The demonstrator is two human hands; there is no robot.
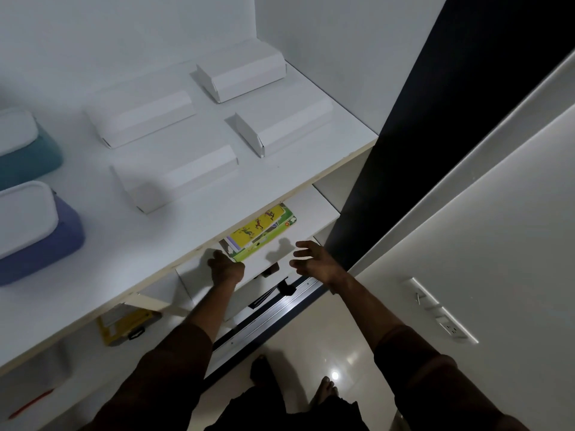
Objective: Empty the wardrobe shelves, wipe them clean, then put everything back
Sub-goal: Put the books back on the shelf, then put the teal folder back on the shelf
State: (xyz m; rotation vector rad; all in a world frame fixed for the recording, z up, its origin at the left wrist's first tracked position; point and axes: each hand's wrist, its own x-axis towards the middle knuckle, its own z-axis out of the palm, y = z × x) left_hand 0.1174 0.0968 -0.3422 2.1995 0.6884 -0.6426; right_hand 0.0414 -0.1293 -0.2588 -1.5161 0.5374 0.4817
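Yellow-green book (261, 233) flat, long axis toward shelf's back-right.

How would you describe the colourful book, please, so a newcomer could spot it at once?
Start at the wide white top shelf carrying four white boxes. Just under its front edge, on the lower shelf, lies the yellow-green book, beside the left hand. It is the only brightly illustrated thing there.

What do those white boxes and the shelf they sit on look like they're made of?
The white boxes look like matte folded cardboard, with creased flaps visible at their ends. The shelf looks like smooth white laminated board, with a pale raw edge that suggests wood or plywood.
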